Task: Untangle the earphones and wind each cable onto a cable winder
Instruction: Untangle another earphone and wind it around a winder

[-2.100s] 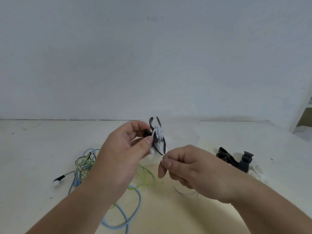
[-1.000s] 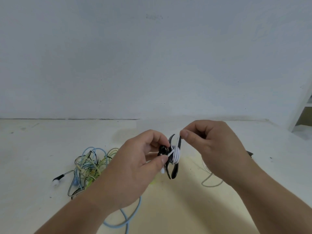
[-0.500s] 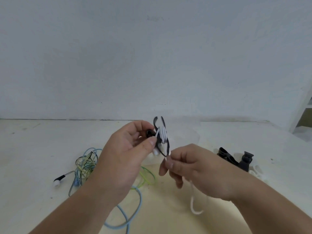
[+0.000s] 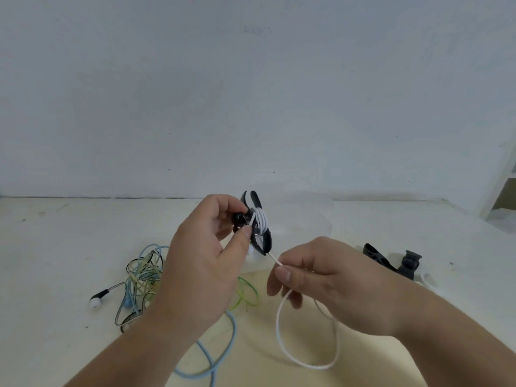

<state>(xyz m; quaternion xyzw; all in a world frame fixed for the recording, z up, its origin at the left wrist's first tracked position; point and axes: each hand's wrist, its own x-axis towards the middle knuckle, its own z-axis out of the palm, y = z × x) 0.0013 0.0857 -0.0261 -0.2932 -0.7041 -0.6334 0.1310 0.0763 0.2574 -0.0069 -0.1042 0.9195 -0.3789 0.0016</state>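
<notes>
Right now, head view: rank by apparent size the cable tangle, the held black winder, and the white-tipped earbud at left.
1. cable tangle
2. black winder, held nearer the camera, so it looks bigger than it is
3. earbud, clearly smallest

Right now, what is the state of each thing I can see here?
Winder, held up by the left hand, a few white turns on it.
White cable, partly wound, the rest hangs in a loose loop, pinched by the right hand.
Tangle, knotted, lying on the table.
Spare winders, bare, lying on the table.
</notes>
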